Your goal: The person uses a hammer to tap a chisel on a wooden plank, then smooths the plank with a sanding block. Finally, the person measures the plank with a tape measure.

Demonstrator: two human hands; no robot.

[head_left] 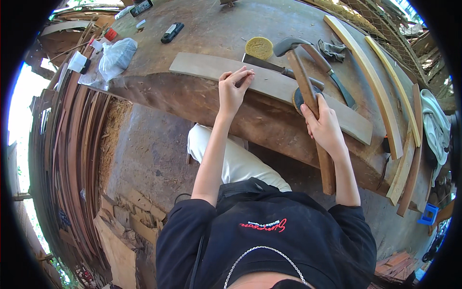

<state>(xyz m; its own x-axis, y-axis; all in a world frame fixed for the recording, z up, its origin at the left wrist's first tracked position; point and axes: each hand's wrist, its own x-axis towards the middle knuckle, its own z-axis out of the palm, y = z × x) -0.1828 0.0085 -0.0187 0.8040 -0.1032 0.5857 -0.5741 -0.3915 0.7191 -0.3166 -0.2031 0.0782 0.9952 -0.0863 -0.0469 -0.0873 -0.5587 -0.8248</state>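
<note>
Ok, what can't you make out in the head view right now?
All in the head view:
Anything between the left hand's fingertips: too small to tell.
Round dark disc: partly covered by the wooden bar and right hand.
Contents of the white plastic bag: hidden by the cloudy plastic.

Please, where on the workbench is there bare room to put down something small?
Bare patch: the workbench between the black device and the yellow round pad, beyond the plank. Crowded: beyond the right hand, where tools cluster.
</note>
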